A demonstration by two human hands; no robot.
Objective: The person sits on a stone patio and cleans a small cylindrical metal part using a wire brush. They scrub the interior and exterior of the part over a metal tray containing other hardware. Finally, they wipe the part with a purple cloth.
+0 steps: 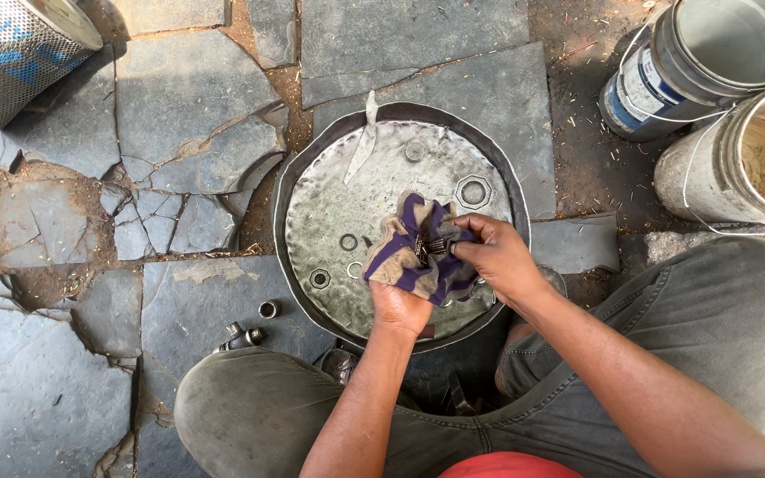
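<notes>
Crouching over cracked grey flagstones (pixel 179 115), the person works above a round dented metal tray (pixel 329 212) that lies on the floor between their knees. At the far left a perforated metal cylinder (pixel 6 53) lies on its side. Nearer the tray, a few small metal sockets (pixel 254 326) sit loose on the stone by the left knee. On the tray lie a couple of washers (pixel 348 242), a hex nut (pixel 320 278) and a larger hex nut (pixel 474 191), with a pale strip (pixel 363 142) draped over the far rim. The left hand (pixel 400 305) cups a purple and tan striped rag (pixel 413 252) from below, fingers wrapped in the cloth. The right hand (pixel 498 257) pinches a small dark metal part (pixel 431 248) and presses it into the rag, just above the tray's middle. At the upper right stand two worn buckets (pixel 719 80), touching each other.
</notes>
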